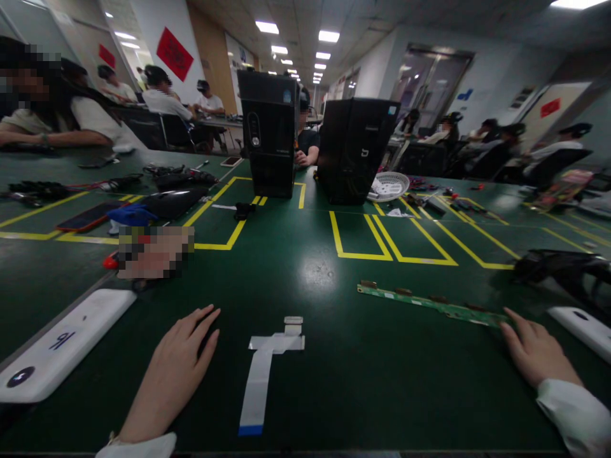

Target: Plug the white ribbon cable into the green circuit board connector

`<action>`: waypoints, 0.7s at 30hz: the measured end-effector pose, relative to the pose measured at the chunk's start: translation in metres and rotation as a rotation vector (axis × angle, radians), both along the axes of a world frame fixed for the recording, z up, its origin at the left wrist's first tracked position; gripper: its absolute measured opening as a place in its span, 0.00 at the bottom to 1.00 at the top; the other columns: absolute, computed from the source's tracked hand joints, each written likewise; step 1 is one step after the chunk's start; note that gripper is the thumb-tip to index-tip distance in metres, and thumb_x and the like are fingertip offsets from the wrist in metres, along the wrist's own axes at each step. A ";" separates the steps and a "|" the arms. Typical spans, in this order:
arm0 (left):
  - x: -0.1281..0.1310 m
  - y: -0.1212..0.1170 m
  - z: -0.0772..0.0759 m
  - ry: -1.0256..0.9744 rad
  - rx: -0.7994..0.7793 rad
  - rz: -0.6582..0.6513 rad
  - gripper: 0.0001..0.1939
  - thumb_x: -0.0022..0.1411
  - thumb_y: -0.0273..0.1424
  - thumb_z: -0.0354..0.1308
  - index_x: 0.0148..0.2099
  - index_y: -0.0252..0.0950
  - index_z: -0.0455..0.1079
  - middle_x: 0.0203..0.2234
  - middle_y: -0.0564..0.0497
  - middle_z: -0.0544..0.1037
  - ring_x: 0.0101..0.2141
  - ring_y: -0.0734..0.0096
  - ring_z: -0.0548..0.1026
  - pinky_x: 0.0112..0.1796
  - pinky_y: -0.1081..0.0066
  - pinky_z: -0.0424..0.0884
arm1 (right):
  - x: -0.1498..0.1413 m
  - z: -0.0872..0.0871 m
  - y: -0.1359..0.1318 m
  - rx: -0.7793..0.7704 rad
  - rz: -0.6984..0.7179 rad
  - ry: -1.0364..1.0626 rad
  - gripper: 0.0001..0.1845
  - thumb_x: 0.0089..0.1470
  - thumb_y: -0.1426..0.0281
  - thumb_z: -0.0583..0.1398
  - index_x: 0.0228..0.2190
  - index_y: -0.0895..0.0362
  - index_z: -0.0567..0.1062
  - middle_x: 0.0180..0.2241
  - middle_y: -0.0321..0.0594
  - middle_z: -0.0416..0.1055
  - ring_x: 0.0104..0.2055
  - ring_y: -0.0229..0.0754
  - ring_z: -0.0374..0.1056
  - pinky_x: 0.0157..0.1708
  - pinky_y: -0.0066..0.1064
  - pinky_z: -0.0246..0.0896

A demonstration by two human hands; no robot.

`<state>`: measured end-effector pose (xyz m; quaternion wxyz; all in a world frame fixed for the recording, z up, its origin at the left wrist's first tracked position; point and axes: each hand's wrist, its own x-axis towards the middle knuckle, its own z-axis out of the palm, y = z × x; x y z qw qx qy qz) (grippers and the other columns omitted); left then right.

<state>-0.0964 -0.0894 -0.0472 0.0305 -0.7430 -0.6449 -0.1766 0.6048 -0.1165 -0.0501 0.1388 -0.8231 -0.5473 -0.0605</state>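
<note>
The left hand [176, 362] is holding nothing, fingers loosely spread, left of the near ribbon cable [258, 381], while the right hand [538, 351] is pinching the right end of the green circuit strip [429, 303], presumably steadying it.

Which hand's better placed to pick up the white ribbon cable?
Likely the left hand: it's nearer the ribbon cable and holds nothing. The right hand is farther off, at the right end of the green circuit board.
</note>
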 end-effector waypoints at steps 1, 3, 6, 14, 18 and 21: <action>0.000 0.000 0.000 0.001 -0.005 0.007 0.28 0.67 0.45 0.44 0.61 0.37 0.67 0.58 0.40 0.71 0.56 0.51 0.70 0.55 0.48 0.67 | -0.005 0.003 0.002 -0.019 0.033 -0.011 0.46 0.57 0.44 0.38 0.60 0.63 0.64 0.49 0.66 0.68 0.53 0.72 0.66 0.53 0.58 0.61; 0.000 0.000 0.000 0.001 -0.019 0.018 0.28 0.66 0.45 0.43 0.61 0.38 0.67 0.58 0.40 0.71 0.56 0.50 0.70 0.55 0.47 0.68 | -0.017 0.008 0.007 -0.049 0.103 -0.040 0.45 0.57 0.46 0.39 0.59 0.66 0.65 0.50 0.67 0.67 0.52 0.69 0.67 0.51 0.55 0.63; 0.000 0.000 0.002 -0.005 -0.032 0.018 0.29 0.66 0.45 0.43 0.61 0.37 0.68 0.58 0.40 0.71 0.56 0.49 0.70 0.55 0.47 0.68 | -0.047 0.010 0.016 -0.027 0.196 -0.078 0.41 0.59 0.49 0.41 0.59 0.65 0.66 0.52 0.62 0.68 0.52 0.64 0.68 0.51 0.53 0.65; 0.003 -0.002 0.006 -0.007 -0.031 0.024 0.29 0.66 0.46 0.43 0.61 0.36 0.68 0.58 0.40 0.71 0.56 0.49 0.70 0.54 0.46 0.68 | -0.191 -0.010 0.035 0.033 0.440 -0.171 0.32 0.65 0.53 0.43 0.60 0.56 0.66 0.63 0.54 0.59 0.65 0.61 0.54 0.59 0.60 0.53; 0.001 -0.001 0.006 -0.003 -0.025 0.012 0.30 0.67 0.46 0.42 0.61 0.35 0.67 0.58 0.40 0.71 0.56 0.50 0.70 0.56 0.47 0.67 | -0.249 -0.004 0.044 0.022 0.532 -0.198 0.33 0.64 0.50 0.47 0.62 0.54 0.64 0.64 0.53 0.57 0.65 0.61 0.53 0.59 0.59 0.52; 0.001 0.000 0.004 0.011 -0.006 -0.005 0.30 0.67 0.47 0.42 0.60 0.34 0.68 0.57 0.39 0.72 0.55 0.50 0.71 0.55 0.48 0.67 | -0.281 0.010 0.051 -0.061 0.528 -0.209 0.35 0.62 0.48 0.50 0.63 0.53 0.63 0.64 0.54 0.57 0.65 0.63 0.52 0.60 0.58 0.51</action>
